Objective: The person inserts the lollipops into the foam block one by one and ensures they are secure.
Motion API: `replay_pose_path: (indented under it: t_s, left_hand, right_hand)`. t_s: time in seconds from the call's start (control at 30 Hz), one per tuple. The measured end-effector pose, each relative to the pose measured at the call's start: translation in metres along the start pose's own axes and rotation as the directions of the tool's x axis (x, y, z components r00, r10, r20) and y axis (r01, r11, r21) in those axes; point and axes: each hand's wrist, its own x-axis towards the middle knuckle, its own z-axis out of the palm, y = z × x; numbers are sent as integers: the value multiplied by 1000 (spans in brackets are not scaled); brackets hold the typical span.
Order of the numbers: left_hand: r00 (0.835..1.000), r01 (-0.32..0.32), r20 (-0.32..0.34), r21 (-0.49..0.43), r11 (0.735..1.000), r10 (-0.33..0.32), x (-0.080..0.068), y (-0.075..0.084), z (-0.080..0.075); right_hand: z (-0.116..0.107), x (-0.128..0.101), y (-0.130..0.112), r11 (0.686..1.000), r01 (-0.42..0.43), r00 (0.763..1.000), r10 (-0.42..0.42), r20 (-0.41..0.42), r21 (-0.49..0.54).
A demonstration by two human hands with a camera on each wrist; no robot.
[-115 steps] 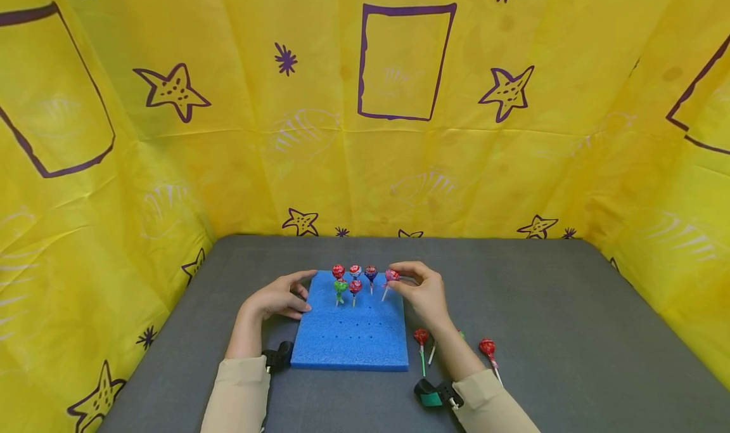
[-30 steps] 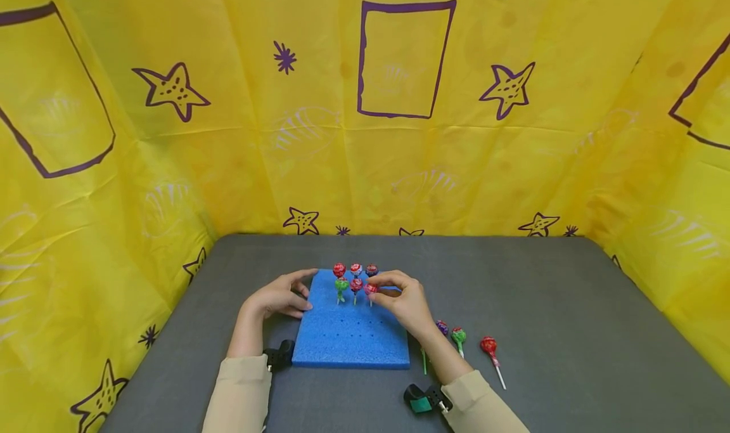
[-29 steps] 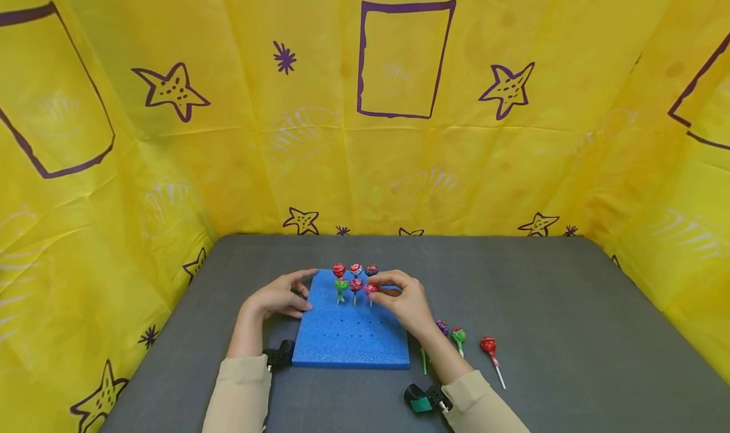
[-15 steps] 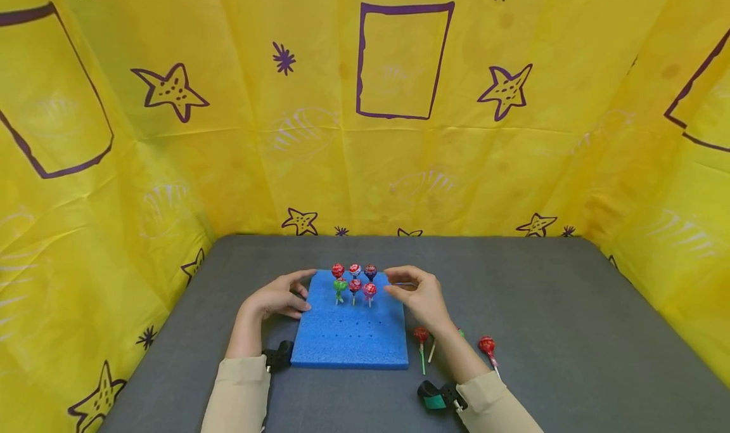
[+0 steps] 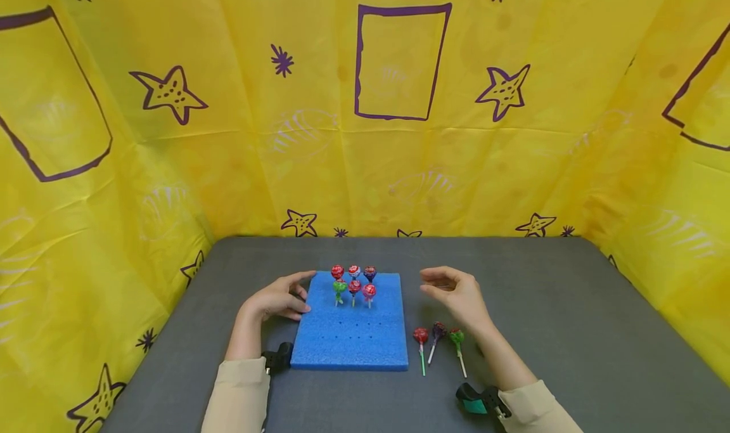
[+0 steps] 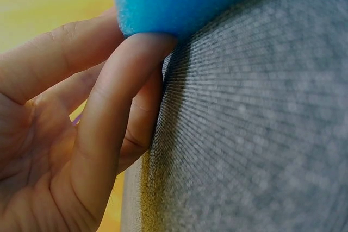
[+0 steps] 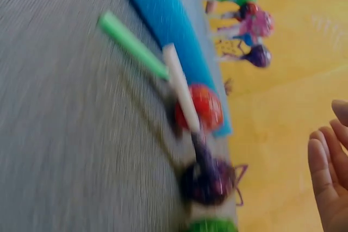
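A blue foam board (image 5: pixel 356 350) with small holes lies on the table. My left hand (image 5: pixel 279 298) rests against its left edge, thumb tip (image 6: pixel 155 44) on the foam side in the left wrist view. Lollipops stand upright in two rows at the board's far part: a red (image 5: pixel 337 272), a red-and-white (image 5: pixel 355 271) and a dark purple one (image 5: pixel 370 272) behind; a green (image 5: pixel 339 287), a dark red (image 5: pixel 354 286) and a pink one (image 5: pixel 369 291) in front. My right hand (image 5: pixel 461 295) holds nothing, its fingers loosely bent, right of the board.
Loose lollipops lie right of the board: a red one with a green stick (image 5: pixel 420 335), a purple one (image 5: pixel 438 330) and a green one (image 5: pixel 457 336). My right forearm covers the spot beyond them. A yellow patterned cloth (image 5: pixel 393 167) encloses the dark grey table (image 5: pixel 513 262).
My right hand set the pink lollipop upright in the front row, let go of it and moved right, off the board. The left hand has stayed at the board's edge.
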Motion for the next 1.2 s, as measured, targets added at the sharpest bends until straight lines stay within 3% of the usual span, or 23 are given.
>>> replay_pose_path:
  t_s: [0.3,0.6,0.77,0.97,1.2]
  left_hand:
    - [1000,1,-1,-6,1000,-1,0,-1,-1]
    - [1000,-4,-3,-5,1000,4,-1,-1,0]
    - [1000,-2,-5,0,1000,2,-1,0,1]
    - [1000,-3,-8,2,1000,3,-1,-1,0]
    - [1000,-1,-6,0,1000,1,0,0,0]
  right_hand:
    - [-38,-11,9,997,-21,997,26,74,-75]
    - [-67,-14,22,983,-26,995,44,92,-180]
    - [-81,-16,34,981,-40,980,75,183,-190]
    - [-101,-14,47,985,-1,938,60,342,-172]
    - [-115,-13,59,995,-22,838,70,542,-95]
